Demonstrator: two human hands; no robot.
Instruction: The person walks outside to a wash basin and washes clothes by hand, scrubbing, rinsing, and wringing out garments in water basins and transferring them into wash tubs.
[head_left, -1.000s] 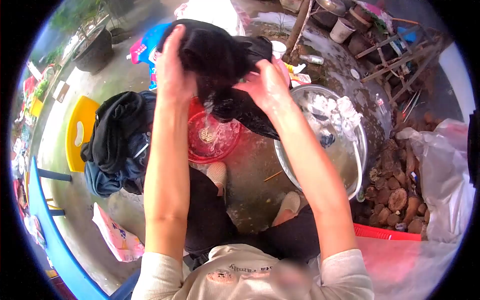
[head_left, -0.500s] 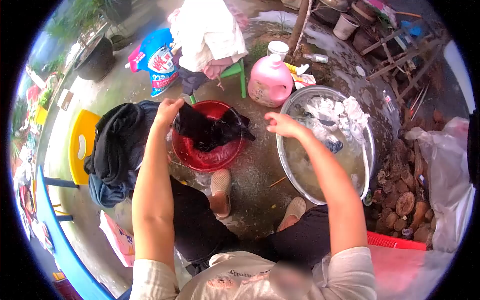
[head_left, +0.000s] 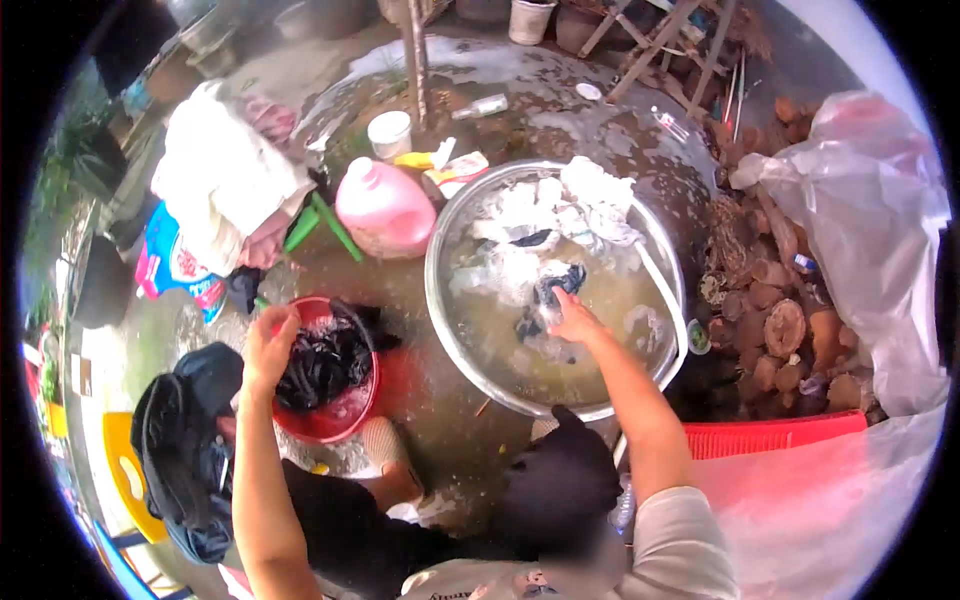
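My left hand (head_left: 268, 345) is closed at the left rim of the red basin (head_left: 368, 405). Beside its fingers, a bunched black garment (head_left: 325, 370) lies in sudsy water, one end draped over the right rim. Whether the hand holds any of it is hidden. My right hand (head_left: 577, 318) reaches into the large metal basin (head_left: 436, 325), its fingertips closed at a small wet dark-blue cloth (head_left: 562, 283). Cloudy water surrounds this cloth. White laundry (head_left: 570, 205) is heaped along that basin's far side.
A pink detergent jug (head_left: 385, 210) and white tub (head_left: 390, 133) stand behind the basins. White clothes (head_left: 225, 180) cover a green stool (head_left: 320, 225) at left. Dark clothes (head_left: 185, 450) hang over a yellow chair (head_left: 125, 465). Cut logs (head_left: 785, 328) are piled right.
My right hand has moved down into the metal basin, to the dark-blue cloth. The black garment, stretched from my left hand before, now lies bunched in the red basin. The view has swung right.
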